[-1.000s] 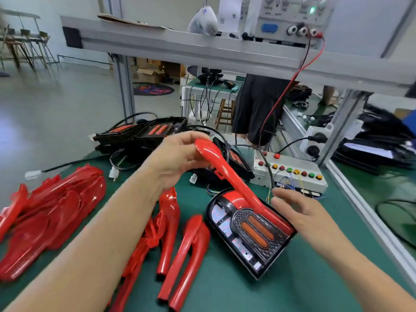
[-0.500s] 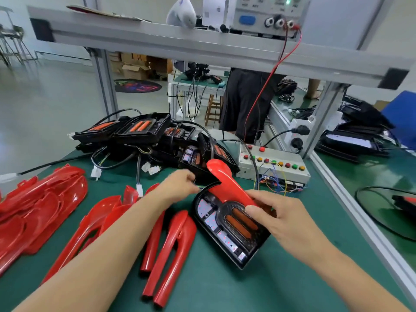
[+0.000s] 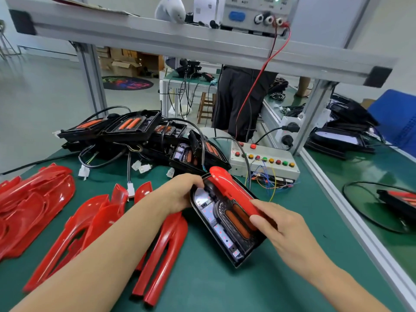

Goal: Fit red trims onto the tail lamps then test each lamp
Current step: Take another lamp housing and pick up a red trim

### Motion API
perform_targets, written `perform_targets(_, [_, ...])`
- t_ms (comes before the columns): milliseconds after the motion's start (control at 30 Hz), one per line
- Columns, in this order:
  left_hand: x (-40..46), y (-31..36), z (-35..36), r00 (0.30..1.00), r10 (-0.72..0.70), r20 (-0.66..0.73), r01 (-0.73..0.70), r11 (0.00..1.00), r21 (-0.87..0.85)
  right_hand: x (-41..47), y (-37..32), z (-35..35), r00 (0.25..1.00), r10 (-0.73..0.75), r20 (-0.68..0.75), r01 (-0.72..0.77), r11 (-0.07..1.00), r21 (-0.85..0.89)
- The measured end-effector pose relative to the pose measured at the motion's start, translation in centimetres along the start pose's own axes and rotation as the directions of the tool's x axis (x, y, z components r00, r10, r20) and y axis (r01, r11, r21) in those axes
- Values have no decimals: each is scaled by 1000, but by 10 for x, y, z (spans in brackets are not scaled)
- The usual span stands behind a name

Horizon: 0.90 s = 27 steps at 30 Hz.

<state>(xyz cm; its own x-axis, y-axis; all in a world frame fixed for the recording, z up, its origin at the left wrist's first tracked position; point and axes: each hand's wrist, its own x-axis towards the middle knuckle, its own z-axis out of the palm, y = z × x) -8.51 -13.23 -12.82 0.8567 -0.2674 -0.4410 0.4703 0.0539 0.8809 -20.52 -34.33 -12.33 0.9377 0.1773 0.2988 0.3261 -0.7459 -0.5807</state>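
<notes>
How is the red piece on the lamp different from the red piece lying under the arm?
The trim on the lamp sits on the black tail lamp, held by both hands; the loose trim lies flat on the green table, with no hand on it. The loose trim shows both its prongs; the fitted one shows one long bar. Both are shiny red plastic.

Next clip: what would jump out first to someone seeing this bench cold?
The glossy red plastic trim being set onto the black tail lamp housing at centre, left hand at its far end, right hand on its near edge. Then the loose red forked trims spread on the green mat at left, and the tangled pile of black lamps behind.
</notes>
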Motion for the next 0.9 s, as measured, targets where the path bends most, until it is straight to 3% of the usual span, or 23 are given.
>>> perform_targets(33, [-1, 0, 2, 997, -27, 72, 38, 987, -158, -3, 0, 0, 1000, 0, -15, 0, 1000, 19])
perform_targets(100, [-4, 2, 5, 989, -38, 144, 75, 963, -260, -10, 0, -1, 999, -23, -36, 25, 999, 30])
perform_targets(167, [-5, 3, 10, 991, -29, 129, 62, 963, -263, -18, -3, 0, 997, -71, -25, 71, 997, -9])
perform_targets(433, [-9, 2, 20, 998, 12, 68, 10, 950, -311, -34, -16, 12, 974, -224, -43, 184, 883, -433])
perform_targets(700, [-18, -9, 31, 997, 53, 56, -31, 942, -335, -32, -26, 33, 970, -208, -126, 111, 841, -530])
perform_targets(900, [-24, -16, 29, 972, 182, 149, -155, 972, -175, -32, -23, 35, 971, -209, -117, 126, 860, -494])
